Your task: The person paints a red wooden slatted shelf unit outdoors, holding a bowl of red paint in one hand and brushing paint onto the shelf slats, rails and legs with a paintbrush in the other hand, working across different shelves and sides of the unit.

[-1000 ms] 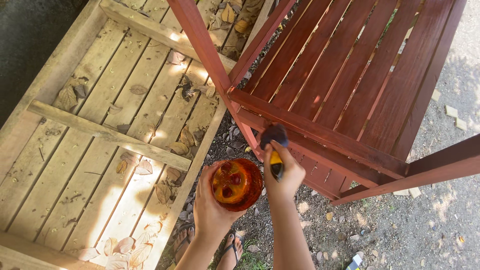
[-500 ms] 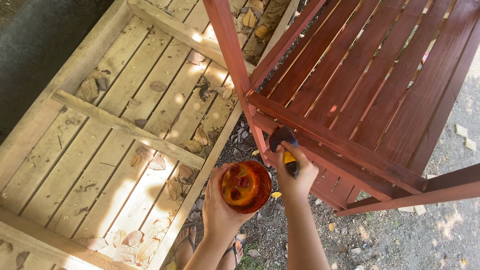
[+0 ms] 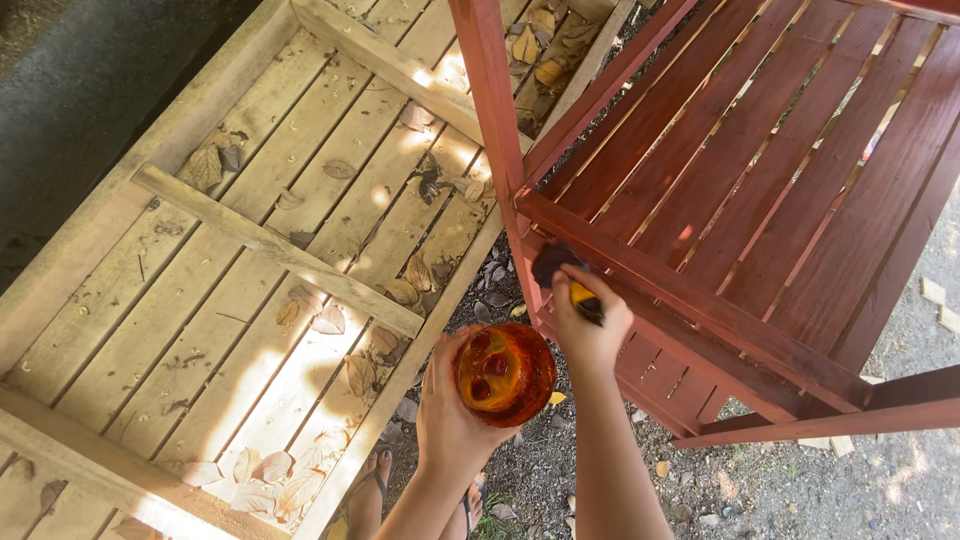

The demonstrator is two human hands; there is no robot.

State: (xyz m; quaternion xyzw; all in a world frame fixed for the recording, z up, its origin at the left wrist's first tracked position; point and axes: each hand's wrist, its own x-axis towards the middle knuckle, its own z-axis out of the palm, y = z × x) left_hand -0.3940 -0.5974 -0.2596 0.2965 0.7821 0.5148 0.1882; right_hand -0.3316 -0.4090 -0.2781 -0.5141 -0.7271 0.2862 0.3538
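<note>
Left hand (image 3: 445, 415): cupped around jar (image 3: 506, 373) of orange-red stain, fingers wrapped on side, jar held upright just left of right hand.
Right hand (image 3: 590, 330): fist closed on brush (image 3: 562, 275), dark bristles touching red stained frame (image 3: 700, 300) directly beyond knuckles.
Left of both hands: unstained wooden pallet (image 3: 200, 290), dry leaves (image 3: 410, 290) scattered on slats.
Below hands: gravel (image 3: 760, 490), sandalled foot (image 3: 365, 495).

One head-worn camera looks steeply down, close over both hands; the red slatted frame (image 3: 760, 200) fills one to three o'clock. No second view exists.
</note>
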